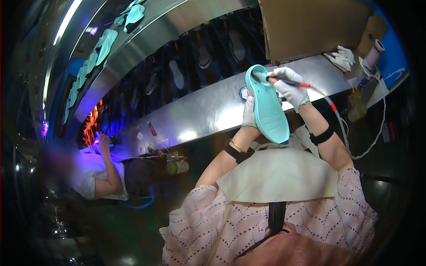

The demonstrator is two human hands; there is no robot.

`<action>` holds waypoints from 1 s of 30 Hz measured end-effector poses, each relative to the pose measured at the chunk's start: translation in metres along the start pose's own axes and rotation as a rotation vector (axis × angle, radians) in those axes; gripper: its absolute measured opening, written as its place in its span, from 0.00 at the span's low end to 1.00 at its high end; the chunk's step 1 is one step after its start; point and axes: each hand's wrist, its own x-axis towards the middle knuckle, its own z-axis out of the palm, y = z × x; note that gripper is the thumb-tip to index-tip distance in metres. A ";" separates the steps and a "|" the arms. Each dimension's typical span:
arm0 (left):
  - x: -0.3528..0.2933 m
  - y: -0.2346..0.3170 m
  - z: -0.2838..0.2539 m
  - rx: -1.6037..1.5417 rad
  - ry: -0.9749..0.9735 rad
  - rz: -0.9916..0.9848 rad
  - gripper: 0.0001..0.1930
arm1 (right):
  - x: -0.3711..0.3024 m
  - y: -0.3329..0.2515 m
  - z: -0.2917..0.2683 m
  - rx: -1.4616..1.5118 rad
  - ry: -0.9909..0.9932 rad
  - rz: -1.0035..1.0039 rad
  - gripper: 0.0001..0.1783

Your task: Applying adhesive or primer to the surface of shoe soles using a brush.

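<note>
A turquoise shoe sole (pixel 268 108) is held up and tilted in front of me, its hollow inner side facing me. Along its left edge, my left hand (pixel 249 113), in a white glove, is closed around it. White-gloved too, my right hand (pixel 293 91) grips a brush (pixel 289 81) with a black and red handle. The brush's tip reaches inside the upper end of the sole. From the handle's back a pale hose (pixel 333 105) runs down to the right. Part of my left fingers is hidden behind the sole.
A steel ledge (pixel 195 119) crosses in front of me. Beyond it are several dark shoes with pale soles (pixel 176 74). More turquoise pieces (pixel 106 44) lie on the upper left. White gloves (pixel 341 58) and a cone of thread (pixel 375 52) stand right. A co-worker (pixel 104 173) sits left.
</note>
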 end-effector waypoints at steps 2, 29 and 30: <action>0.001 0.003 -0.005 0.014 0.033 0.006 0.33 | -0.009 -0.020 0.000 -0.087 -0.147 -0.013 0.05; 0.006 0.022 -0.015 0.030 0.000 0.167 0.35 | -0.071 -0.021 -0.006 -0.016 -0.205 0.022 0.05; 0.004 0.026 -0.021 0.046 -0.040 0.145 0.37 | -0.074 -0.026 -0.002 -0.082 -0.268 -0.007 0.05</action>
